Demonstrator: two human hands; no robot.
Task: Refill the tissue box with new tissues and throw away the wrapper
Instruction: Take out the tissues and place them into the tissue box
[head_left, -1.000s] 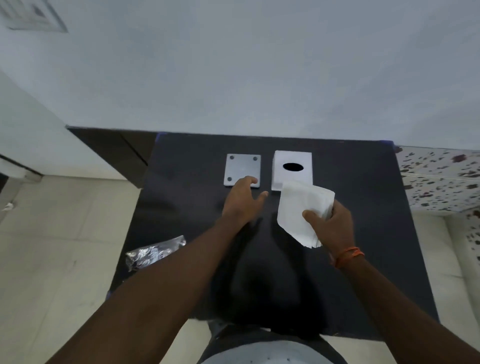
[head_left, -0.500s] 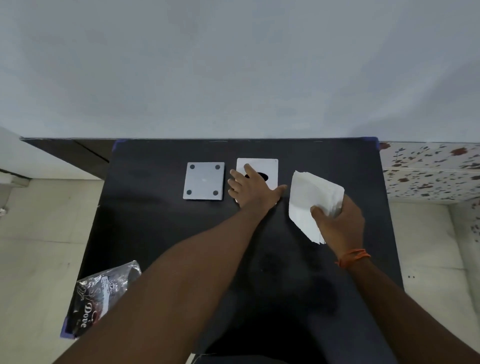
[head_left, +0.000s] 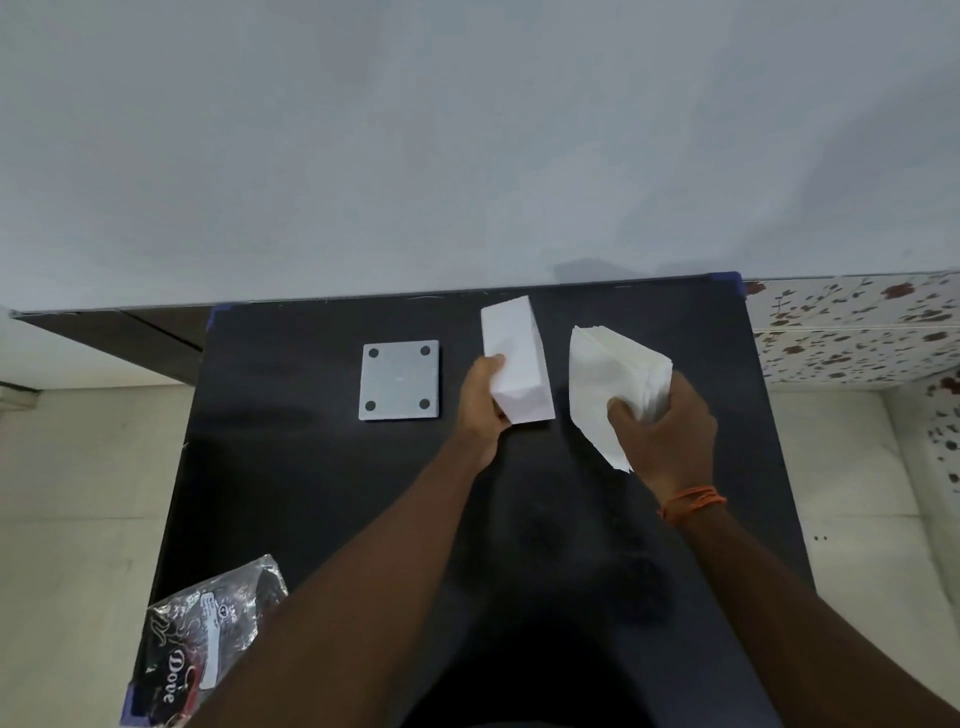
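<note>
Left hand (head_left: 483, 400) clasps white tissue box (head_left: 517, 361), tipped up over black table (head_left: 291, 467). Right hand (head_left: 667, 434) pinches tissue stack (head_left: 608, 376) beside it. Wrapper (head_left: 202, 644) at table's near-left corner.

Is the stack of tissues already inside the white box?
No, the right hand holds the tissues beside the box, which the left hand grips.

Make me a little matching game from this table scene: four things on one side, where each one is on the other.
Things:
1 white tissue box
2 stack of white tissues
3 grey square plate with four holes
4 shiny crumpled wrapper

Places:
A near left table corner
B in the right hand
C flat, left of the box
D in the left hand

Pairs: 1-D, 2-B, 3-C, 4-A
</note>
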